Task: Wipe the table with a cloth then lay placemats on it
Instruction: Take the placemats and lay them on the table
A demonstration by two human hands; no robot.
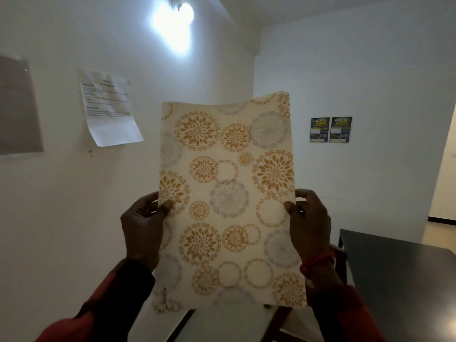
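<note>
- The person holds a placemat up in the air in front of them, standing on its short end
- The placemat is cream with gold and grey flower rings on it
- The left hand pinches the left edge of the placemat, with the thumb on the front and the fingers behind
- The right hand pinches the right edge the same way, so each grip is closed on the mat
- At its top edge there seems to be more than one sheet, so it may be a few mats held together, but I cannot tell for sure
- The dark bench is low on the right, apart from the mat, and a wooden chair stands just beside it
- No cloth shows here, so I think the wiping part is done and the laying part is now in hand
- No mat lies on the part of the bench that shows
- Next, I think the mat must come down and turn flat, then go to the right onto the bench
- It looks thin and floppy, so both hands should keep hold until it lies flat
- A lamp shines on the white wall, and papers and two small posters hang there
</note>
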